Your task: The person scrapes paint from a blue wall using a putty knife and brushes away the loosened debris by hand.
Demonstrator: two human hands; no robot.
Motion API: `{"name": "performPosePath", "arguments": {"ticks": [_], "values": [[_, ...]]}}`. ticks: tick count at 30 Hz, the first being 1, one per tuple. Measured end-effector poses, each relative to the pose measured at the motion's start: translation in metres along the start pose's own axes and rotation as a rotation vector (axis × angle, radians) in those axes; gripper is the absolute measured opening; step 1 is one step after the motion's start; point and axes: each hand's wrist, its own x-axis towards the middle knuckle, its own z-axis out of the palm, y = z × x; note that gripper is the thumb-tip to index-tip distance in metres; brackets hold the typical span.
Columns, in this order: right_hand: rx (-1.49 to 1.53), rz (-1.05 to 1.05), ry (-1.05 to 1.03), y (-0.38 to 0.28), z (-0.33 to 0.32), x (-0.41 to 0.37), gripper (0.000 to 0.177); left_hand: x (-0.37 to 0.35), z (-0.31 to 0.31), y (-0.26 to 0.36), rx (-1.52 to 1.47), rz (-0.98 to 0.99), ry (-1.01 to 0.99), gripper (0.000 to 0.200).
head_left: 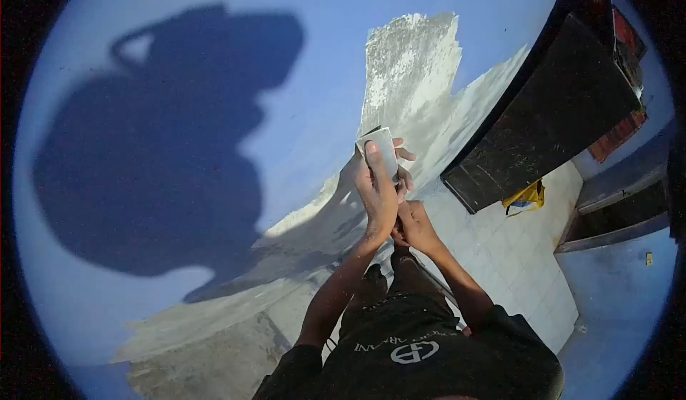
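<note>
Grey pad (386,151) gripped in left hand (377,194), held before blue wall (214,57), beside scraped patch (411,64), right hand (416,228) curled just below (its hold cannot be told)

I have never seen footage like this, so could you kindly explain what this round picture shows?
This view comes from a camera on a person's head, looking down; its wide lens bends everything. Both hands are the wearer's own. The left hand grips a pale flat piece before a blue wall with rough white patches. The right hand sits just below, by the left wrist. The wearer's shadow falls on the wall; a tiled floor with a yellow thing lies at right.
</note>
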Motion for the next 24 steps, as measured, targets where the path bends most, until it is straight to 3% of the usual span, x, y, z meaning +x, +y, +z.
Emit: {"name": "performPosePath", "arguments": {"ticks": [5,8,12,16,20,24], "values": [[-0.040,-0.054,0.066,0.016,0.002,0.004,0.056,-0.001,-0.006,-0.009,0.039,0.037,0.002,0.055],[-0.029,0.035,0.010,0.000,0.002,-0.001,0.057,0.002,-0.002,0.000,0.030,0.046,-0.025,0.057],[-0.013,0.048,0.020,0.016,-0.001,0.000,0.058,-0.005,-0.004,-0.005,-0.004,-0.055,-0.014,0.059],[0.003,0.010,0.033,0.003,0.009,0.007,0.058,0.004,-0.004,0.001,0.038,0.025,-0.038,0.058],[0.042,0.002,0.005,0.018,0.003,0.004,0.057,-0.005,-0.007,-0.014,0.034,-0.052,0.029,0.058],[-0.051,-0.034,0.080,-0.003,0.007,0.010,0.056,0.001,0.001,0.001,0.084,0.033,-0.011,0.058]]}}
